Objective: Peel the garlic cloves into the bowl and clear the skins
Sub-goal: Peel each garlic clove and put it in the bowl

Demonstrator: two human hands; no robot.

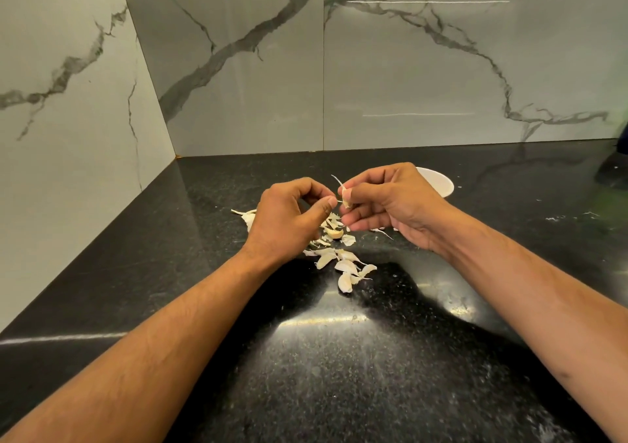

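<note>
Right now it's all about the clove [345,199], held up between the two hands above the surface [339,357]. The right hand [390,204] pinches it between thumb and fingertips, with a wisp of skin [336,181] curling up off its top. The left hand [289,218] has its fingers curled in, thumb and forefinger nipping what looks like a thin strip of that skin right beside the clove. So we're mid-peel, I'd say: the skin is coming away but the clove isn't bare yet.

Just below the hands lies a loose scatter of cloves and skins [339,259] on the surface, including one yellowish clove [334,233] that looks already stripped. More pieces [246,216] peek out on the far side of the left hand. Just behind the right hand sits the bowl [438,184], white and mostly hidden by the knuckles; what's in it can't be seen.

Next move, by my reckoning: the left hand has to draw that strip clear while the right keeps a firm but gentle pinch, turning the clove to find whatever skin remains. Then it's a short trip back to the bowl for the drop. Plenty in the scatter looks unpeeled, and the clearing of skins hasn't started.
</note>
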